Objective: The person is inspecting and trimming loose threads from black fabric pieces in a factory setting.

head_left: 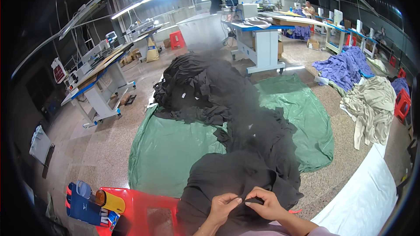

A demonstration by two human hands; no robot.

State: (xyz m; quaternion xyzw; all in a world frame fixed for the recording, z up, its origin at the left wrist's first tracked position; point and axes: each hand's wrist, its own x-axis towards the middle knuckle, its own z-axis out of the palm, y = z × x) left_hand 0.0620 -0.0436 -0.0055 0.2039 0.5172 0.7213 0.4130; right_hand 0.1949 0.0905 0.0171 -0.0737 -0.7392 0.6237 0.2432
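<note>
L hand (pixel 223 207), low ctr, pinches black cloth (pixel 232 170) thumb-to-index; R hand (pixel 267 205), just beside it, does likewise on a fold (both nearly closed, wrists angled in). Cloth lies beneath & trails fwd in a heap. Room, L to R: workbench (pixel 104 88), red stool (pixel 141 205) w/ yellow cup (pixel 114 203), green sheet (pixel 170 148) on floor (pixel 96 157) under cloth, 2nd bench (pixel 261 49) at back, purple pile (pixel 345 66), beige pile (pixel 372 100), white sheet (pixel 363 196).

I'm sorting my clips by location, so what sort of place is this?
Probably a garment or sewing workshop: worktables carry what look like sewing machines, a long heap of black cloth lies over green sheeting, and purple cloth and pale cloth lie in piles at right.
</note>
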